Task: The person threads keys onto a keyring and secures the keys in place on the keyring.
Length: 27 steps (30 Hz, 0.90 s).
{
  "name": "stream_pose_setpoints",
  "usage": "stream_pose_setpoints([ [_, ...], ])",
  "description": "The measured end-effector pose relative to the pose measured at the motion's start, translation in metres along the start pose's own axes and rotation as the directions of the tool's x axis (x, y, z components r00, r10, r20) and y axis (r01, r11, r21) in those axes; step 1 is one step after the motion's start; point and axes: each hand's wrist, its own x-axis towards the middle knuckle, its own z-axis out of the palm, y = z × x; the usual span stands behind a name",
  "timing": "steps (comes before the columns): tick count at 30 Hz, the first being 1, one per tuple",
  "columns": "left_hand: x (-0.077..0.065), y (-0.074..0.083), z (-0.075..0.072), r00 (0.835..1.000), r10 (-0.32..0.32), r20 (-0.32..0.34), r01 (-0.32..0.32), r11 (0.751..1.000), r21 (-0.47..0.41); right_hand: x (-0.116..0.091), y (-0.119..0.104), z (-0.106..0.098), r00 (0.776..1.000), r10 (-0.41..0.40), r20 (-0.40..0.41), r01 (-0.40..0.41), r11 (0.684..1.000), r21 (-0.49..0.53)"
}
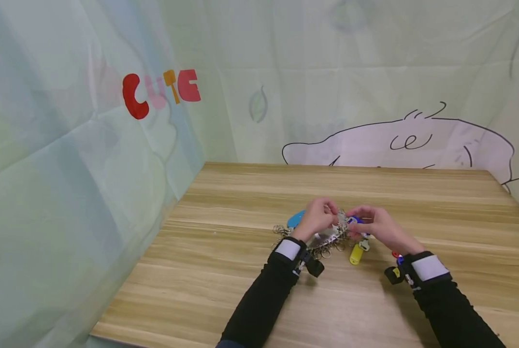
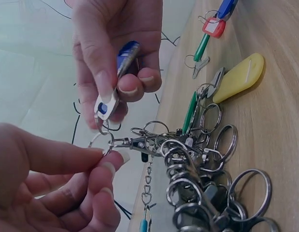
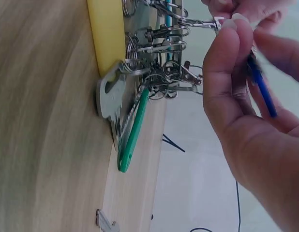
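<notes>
My left hand (image 1: pixel 318 217) pinches a small metal split ring (image 2: pixel 107 141) between thumb and fingertips. That ring is joined to a swivel clasp (image 2: pixel 135 143) on a bunch of rings and clasps (image 2: pixel 183 183). Opposite it, my right hand (image 1: pixel 382 228) holds a silver key (image 2: pixel 108 104) together with a blue key tag (image 3: pixel 262 91), the key's head right at the split ring. Whether the key is threaded on the ring, I cannot tell. Beside the bunch lie a yellow key tag (image 1: pixel 356 254) with its key (image 3: pixel 112 96) and a green key tag (image 3: pixel 134 133).
A blue rounded piece (image 1: pixel 295 220) shows behind my left wrist. Under my right wrist lies a red key tag (image 2: pixel 214 27), near another green tag (image 2: pixel 201 47) with a key. The wooden table (image 1: pixel 224 270) meets a printed cloth backdrop (image 1: pixel 242 111) at its back and left.
</notes>
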Motion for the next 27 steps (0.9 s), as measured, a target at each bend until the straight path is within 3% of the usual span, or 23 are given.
stream_pose_setpoints([
  [14, -0.0002, 0.0008, -0.0019, 0.999, 0.017, 0.031, -0.017, 1.0, 0.022, 0.0026, 0.0016, -0.0055, 0.991, 0.029, -0.133, -0.019, 0.997, 0.071],
  [27, 0.0004, 0.0003, -0.0007, 0.993, 0.056, 0.103, -0.06, 0.998, 0.03, 0.0048, 0.0067, -0.0058, 0.985, 0.032, -0.169, -0.016, 0.995, 0.095],
])
